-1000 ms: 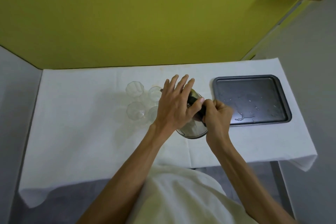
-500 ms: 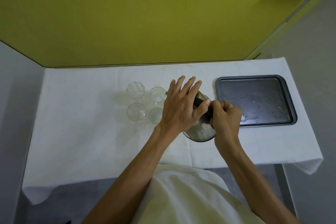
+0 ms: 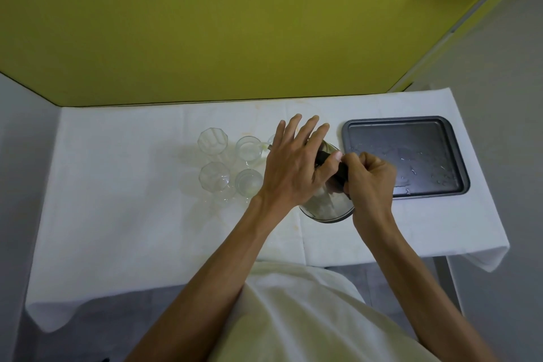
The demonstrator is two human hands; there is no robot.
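Holding a jug (image 3: 326, 206) near the table's (image 3: 132, 229) front edge

Right hand (image 3: 370, 179) curls tight round the black handle (image 3: 342, 175); left hand (image 3: 293, 167) lies flat across the jug's top, fingers straight and spread; four glasses (image 3: 214, 178) stand just beside it, toward the left edge; a dark tray (image 3: 411, 132) sits by the right edge; yellow wall (image 3: 235, 23) behind.

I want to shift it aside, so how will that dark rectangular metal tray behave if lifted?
The dark rectangular metal tray looks stiff and probably light. Droplets on its floor suggest it may be slippery, and water may run if it is tilted.
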